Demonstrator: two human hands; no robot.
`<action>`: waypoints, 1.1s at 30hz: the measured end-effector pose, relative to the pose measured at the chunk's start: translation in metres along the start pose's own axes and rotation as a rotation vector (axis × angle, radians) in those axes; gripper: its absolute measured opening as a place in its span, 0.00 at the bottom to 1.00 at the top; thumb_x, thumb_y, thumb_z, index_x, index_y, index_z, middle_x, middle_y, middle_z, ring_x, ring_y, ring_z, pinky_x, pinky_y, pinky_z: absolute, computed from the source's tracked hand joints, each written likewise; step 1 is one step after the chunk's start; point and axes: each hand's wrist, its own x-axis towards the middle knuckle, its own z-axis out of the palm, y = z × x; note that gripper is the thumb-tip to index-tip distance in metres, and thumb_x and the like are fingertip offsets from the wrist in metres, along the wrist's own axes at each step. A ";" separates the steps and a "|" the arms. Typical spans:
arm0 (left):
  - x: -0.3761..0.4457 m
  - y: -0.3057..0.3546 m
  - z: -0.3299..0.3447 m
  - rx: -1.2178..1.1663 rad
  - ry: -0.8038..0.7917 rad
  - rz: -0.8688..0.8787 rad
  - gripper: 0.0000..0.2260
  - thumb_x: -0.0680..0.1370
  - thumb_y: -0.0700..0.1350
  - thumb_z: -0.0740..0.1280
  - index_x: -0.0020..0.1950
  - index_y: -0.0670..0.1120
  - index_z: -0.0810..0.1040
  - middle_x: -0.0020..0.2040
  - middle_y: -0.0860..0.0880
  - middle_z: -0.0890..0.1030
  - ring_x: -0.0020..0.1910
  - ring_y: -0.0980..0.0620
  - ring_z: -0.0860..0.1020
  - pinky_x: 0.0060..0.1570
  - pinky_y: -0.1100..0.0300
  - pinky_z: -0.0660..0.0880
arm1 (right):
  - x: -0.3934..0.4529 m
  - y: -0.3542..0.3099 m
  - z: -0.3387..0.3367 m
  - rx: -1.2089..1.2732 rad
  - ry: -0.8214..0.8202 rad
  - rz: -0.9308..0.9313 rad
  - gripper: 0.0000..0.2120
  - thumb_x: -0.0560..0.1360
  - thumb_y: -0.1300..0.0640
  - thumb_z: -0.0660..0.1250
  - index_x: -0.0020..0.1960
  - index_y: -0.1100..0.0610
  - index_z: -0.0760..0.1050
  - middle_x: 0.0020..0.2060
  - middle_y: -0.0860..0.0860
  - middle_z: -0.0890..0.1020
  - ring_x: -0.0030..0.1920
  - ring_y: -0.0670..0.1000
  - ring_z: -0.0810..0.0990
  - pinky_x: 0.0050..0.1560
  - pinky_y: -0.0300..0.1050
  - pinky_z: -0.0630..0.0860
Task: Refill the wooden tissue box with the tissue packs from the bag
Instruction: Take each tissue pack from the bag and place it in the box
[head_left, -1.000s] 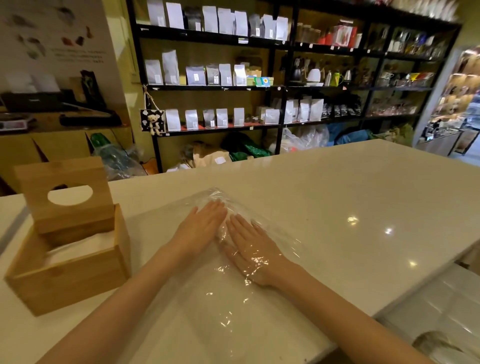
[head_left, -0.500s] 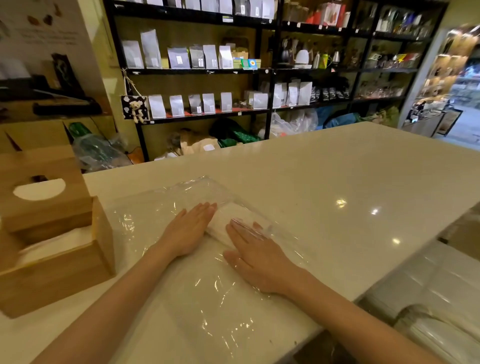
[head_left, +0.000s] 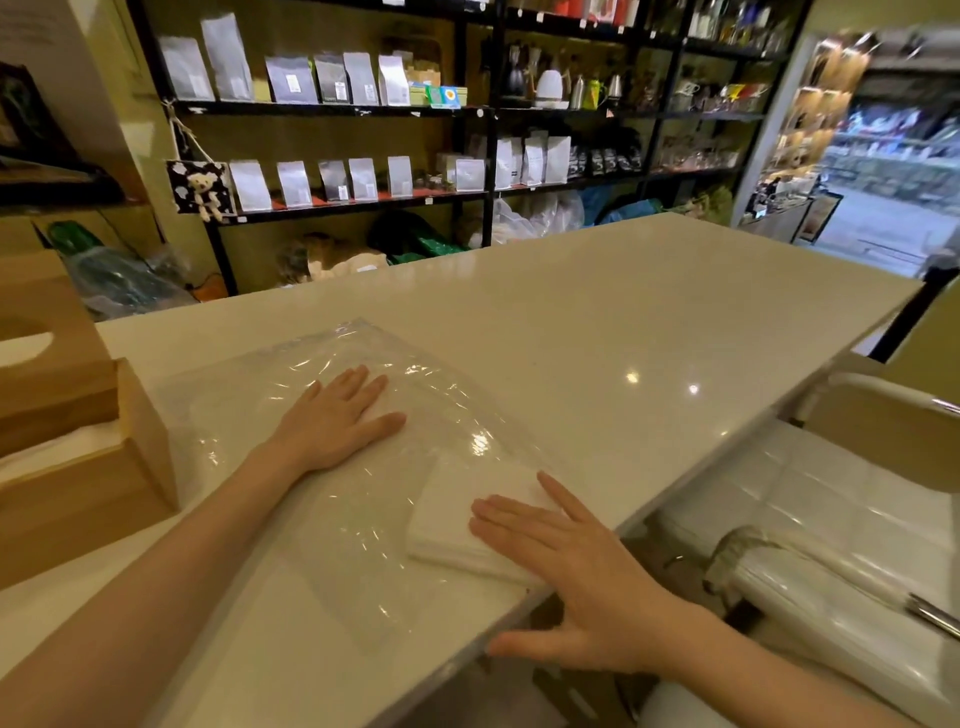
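Note:
A clear plastic bag (head_left: 363, 499) lies flat on the white counter (head_left: 623, 312). My left hand (head_left: 337, 421) presses flat on the bag, fingers spread. A white stack of tissues (head_left: 457, 525) sits at the bag's right end, near the counter's front edge. My right hand (head_left: 576, 566) rests flat on that stack, fingers apart, thumb hanging over the edge. The wooden tissue box (head_left: 88, 483) stands open at the far left with white tissue inside. Its lid (head_left: 47, 353), with an oval slot, leans at its back.
Black shelves (head_left: 363, 109) with pouches and kettles line the wall behind the counter. A white padded chair (head_left: 831, 509) stands to the right, below the counter's edge. Plastic bags lie on the floor under the shelves.
My right hand has slid the white tissue stack toward the right and the near edge, away from my left hand. The view has turned to the right, pushing the box toward the frame edge.

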 end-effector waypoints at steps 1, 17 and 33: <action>-0.001 0.001 -0.001 0.005 -0.004 -0.002 0.46 0.59 0.74 0.39 0.75 0.54 0.48 0.78 0.50 0.47 0.76 0.54 0.46 0.74 0.49 0.44 | -0.005 0.002 0.003 -0.030 0.044 -0.030 0.37 0.71 0.33 0.59 0.73 0.48 0.54 0.73 0.42 0.60 0.74 0.39 0.54 0.76 0.50 0.39; -0.043 0.037 -0.028 -0.043 0.463 0.085 0.33 0.73 0.59 0.40 0.72 0.44 0.63 0.73 0.44 0.65 0.72 0.48 0.63 0.71 0.53 0.54 | -0.005 -0.018 -0.076 1.356 0.356 0.324 0.13 0.63 0.55 0.72 0.47 0.52 0.83 0.43 0.48 0.86 0.43 0.48 0.84 0.42 0.38 0.81; -0.162 -0.005 -0.110 -1.433 -0.073 -0.343 0.14 0.62 0.43 0.71 0.46 0.41 0.80 0.43 0.46 0.85 0.42 0.51 0.83 0.40 0.61 0.81 | 0.159 -0.051 -0.077 1.521 -0.372 0.422 0.20 0.61 0.58 0.69 0.53 0.60 0.75 0.38 0.53 0.84 0.35 0.49 0.85 0.34 0.42 0.82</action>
